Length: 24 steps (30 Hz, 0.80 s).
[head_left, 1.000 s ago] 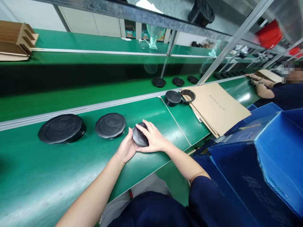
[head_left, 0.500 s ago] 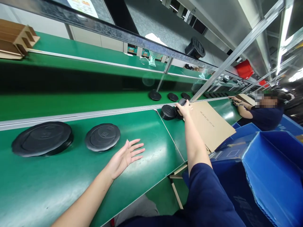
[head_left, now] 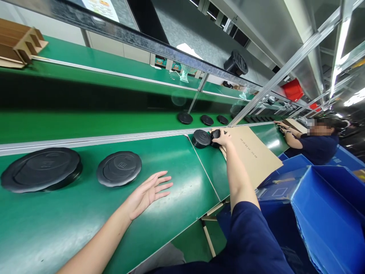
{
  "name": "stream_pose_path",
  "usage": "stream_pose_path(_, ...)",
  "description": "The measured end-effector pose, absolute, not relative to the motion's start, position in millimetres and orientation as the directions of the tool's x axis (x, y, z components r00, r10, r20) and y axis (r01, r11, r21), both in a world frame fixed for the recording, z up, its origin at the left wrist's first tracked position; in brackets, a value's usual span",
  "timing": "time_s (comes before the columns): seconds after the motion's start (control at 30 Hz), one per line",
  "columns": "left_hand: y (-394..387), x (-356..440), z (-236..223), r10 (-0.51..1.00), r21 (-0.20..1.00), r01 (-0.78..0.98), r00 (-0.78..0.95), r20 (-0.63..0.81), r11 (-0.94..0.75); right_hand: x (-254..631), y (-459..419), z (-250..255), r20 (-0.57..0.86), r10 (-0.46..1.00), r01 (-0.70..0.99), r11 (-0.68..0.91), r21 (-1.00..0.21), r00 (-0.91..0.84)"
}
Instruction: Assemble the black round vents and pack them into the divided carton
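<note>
My right hand [head_left: 223, 138] reaches out to the far part of the green worktop and has its fingers round a black round lid [head_left: 215, 136]. The underside of that lid is hidden by my fingers. Just left of it rests another black round lid [head_left: 201, 138]. My left hand [head_left: 148, 193] hovers over the worktop [head_left: 182, 205], fingers spread and holding nothing. Closest to it on the left is a black lid with a wavy rim [head_left: 119, 168]. Farther left lies a larger-looking black lid [head_left: 42, 167].
A brown cardboard sheet [head_left: 251, 152] lies beside my right forearm. Blue bins [head_left: 327, 205] stand at the right. Behind a metal rail, several black lids [head_left: 185, 118] sit on the green belt. A slanted metal post [head_left: 256, 97] rises nearby. A co-worker [head_left: 316, 139] works farther along.
My right hand has come down with the black lid, closer to the lid beside it. My left hand has shifted slightly left and stays spread. The view has moved a little.
</note>
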<state>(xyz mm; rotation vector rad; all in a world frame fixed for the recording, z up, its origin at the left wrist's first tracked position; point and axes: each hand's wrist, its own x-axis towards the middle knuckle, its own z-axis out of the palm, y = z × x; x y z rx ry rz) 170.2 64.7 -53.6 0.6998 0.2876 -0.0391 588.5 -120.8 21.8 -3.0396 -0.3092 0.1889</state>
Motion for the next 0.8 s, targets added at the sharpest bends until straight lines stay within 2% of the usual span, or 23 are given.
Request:
stream_pose_path(0.13, 64.0, 170.3, -51.2, 0.062, 0.637, 0.139, 0.957, -0.283, 0.758, 595.7, -121.4, 25.3, -0.198, 0.275, 0.271, -0.961, -0.046, 0.941)
stream_pose_path(0.33, 66.0, 167.3, -51.3, 0.066, 0.627, 0.121, 0.962, -0.266, 0.77, 586.8, -97.3, 25.6, -0.198, 0.29, 0.29, -0.957, -0.028, 0.936)
stream_pose_path(0.43, 66.7, 165.3, -49.7, 0.072, 0.62, 0.106, 0.964, -0.255, 0.777, 572.9, -95.2, 35.0, -0.125, 0.247, 0.247, -0.969, -0.019, 0.961)
stream_pose_path(0.6, 63.5, 166.9, -46.5, 0.083, 0.627, 0.095, 0.965, -0.249, 0.773, 539.1, -110.0, 65.9, 0.129, 0.135, 0.14, -0.99, -0.032, 0.982)
stream_pose_path(0.63, 62.5, 167.8, -46.5, 0.08, 0.636, 0.098, 0.966, -0.245, 0.765, 527.3, -111.1, 68.5, 0.155, 0.165, 0.175, -0.983, -0.049, 0.974)
stream_pose_path(0.7, 60.7, 168.9, -47.1, 0.072, 0.666, 0.102, 0.971, -0.228, 0.739, 494.1, -109.2, 64.3, 0.152, 0.379, 0.396, -0.912, -0.103, 0.913)
stream_pose_path(0.8, 58.7, 167.7, -48.2, 0.128, 0.737, 0.032, 0.979, -0.159, 0.675, 424.3, -96.6, 37.8, 0.094, 0.803, 0.799, -0.56, -0.221, 0.589)
